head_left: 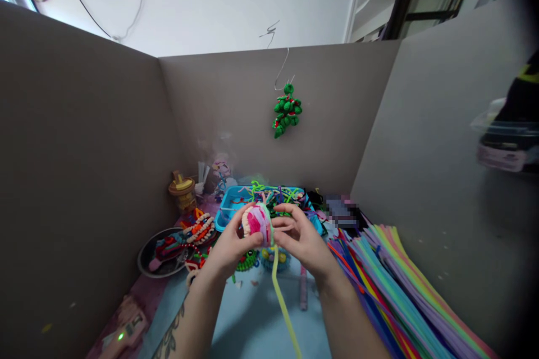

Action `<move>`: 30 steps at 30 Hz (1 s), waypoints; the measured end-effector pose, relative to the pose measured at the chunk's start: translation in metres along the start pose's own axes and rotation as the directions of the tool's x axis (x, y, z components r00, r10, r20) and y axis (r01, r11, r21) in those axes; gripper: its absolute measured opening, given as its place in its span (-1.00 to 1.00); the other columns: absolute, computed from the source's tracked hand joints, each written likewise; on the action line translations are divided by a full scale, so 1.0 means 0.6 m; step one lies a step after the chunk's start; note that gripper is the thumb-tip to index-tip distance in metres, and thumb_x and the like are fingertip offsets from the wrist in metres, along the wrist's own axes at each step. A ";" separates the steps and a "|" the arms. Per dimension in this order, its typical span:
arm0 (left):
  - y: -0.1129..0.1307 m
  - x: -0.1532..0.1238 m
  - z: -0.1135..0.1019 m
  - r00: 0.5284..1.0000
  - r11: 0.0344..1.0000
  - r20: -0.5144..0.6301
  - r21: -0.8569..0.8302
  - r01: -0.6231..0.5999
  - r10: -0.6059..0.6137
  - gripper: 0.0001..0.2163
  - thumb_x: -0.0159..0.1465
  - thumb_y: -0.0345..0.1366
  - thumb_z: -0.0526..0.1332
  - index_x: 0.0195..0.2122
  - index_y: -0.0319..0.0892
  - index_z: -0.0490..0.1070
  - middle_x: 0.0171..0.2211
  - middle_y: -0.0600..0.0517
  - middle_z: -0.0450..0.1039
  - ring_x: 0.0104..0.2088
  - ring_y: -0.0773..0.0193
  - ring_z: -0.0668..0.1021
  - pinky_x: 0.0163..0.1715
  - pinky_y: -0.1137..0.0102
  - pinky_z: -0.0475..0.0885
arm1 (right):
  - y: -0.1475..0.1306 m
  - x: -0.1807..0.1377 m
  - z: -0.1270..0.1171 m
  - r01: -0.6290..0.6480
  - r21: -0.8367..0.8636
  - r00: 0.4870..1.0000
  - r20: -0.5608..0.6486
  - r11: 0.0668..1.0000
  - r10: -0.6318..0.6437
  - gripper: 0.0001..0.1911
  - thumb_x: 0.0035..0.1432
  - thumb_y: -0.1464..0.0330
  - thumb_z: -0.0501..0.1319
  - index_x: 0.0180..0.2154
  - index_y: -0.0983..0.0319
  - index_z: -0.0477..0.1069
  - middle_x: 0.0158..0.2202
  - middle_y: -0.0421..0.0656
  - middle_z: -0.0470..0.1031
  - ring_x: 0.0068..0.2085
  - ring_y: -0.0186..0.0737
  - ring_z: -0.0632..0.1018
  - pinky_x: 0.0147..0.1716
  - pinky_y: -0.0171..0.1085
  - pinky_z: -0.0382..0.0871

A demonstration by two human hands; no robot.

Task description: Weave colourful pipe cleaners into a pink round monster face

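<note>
A rounded piece of pink, lilac and cream pipe cleaners [256, 223] is held up over the table in my left hand [233, 241], thumb in front and fingers behind. Pale green runs along its right edge. From that edge a long yellow-green pipe cleaner [278, 286] hangs down toward me. My right hand [300, 235] is closed at the same edge, thumb and fingers pinching where the pipe cleaner meets the piece; its fingertips are partly hidden. Just beneath the hands lie a green round pipe-cleaner piece [247, 261] and a teal one with yellow dots [273, 258].
Behind the hands stands a blue tray [227, 202] of tangled pipe cleaners. A metal bowl [145, 261] with tools is at left, near a brown-lidded cup [183, 193]. Bundled pipe cleaners [404, 269] lie at right. A green ornament [287, 111] hangs on the grey partition [219, 101].
</note>
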State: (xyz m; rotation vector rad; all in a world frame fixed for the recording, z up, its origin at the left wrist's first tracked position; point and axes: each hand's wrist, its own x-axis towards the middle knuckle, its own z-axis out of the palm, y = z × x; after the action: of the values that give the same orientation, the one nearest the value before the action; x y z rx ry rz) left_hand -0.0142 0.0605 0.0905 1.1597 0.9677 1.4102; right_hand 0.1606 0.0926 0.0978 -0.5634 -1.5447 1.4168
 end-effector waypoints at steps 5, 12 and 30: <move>0.003 0.000 0.003 0.997 0.998 -0.041 -0.003 -0.062 0.062 -0.29 -0.03 -0.25 0.42 0.16 -0.12 0.21 -0.02 -0.10 0.42 -0.15 0.17 0.49 -0.20 0.41 0.37 | 0.010 0.007 -0.010 0.008 -0.077 0.998 -0.063 0.997 -0.013 -0.57 -0.05 0.21 0.35 -0.12 0.16 0.36 -0.03 -0.05 0.43 -0.02 -0.07 0.47 -0.09 -0.10 0.36; 0.011 -0.002 0.015 0.987 0.990 -0.099 0.069 -0.119 0.126 -0.32 -0.03 -0.30 0.42 0.13 -0.13 0.21 -0.03 -0.06 0.42 -0.18 0.24 0.50 -0.20 0.44 0.38 | 0.008 0.015 0.007 0.019 -0.192 0.992 -0.118 0.981 -0.042 -0.77 -0.07 0.19 0.35 -0.51 0.23 0.49 0.05 0.01 0.37 0.19 0.00 0.29 0.07 -0.09 0.20; 0.010 -0.009 0.023 0.978 0.947 -0.108 0.289 -0.143 0.180 -0.33 -0.06 -0.30 0.41 0.11 -0.11 0.24 0.01 -0.08 0.37 -0.08 0.12 0.49 -0.12 0.34 0.41 | 0.002 0.009 -0.003 0.116 -0.504 0.988 -0.032 0.856 -0.153 -0.87 -0.08 0.48 0.27 -0.61 0.21 0.48 0.14 -0.08 0.30 0.19 0.07 0.28 0.12 0.04 0.15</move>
State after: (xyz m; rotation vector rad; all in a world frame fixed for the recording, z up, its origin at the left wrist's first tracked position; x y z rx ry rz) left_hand -0.0021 0.0538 0.0985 1.3931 1.2194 1.5313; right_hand 0.1592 0.0985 0.0981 -0.7863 -1.8646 0.8692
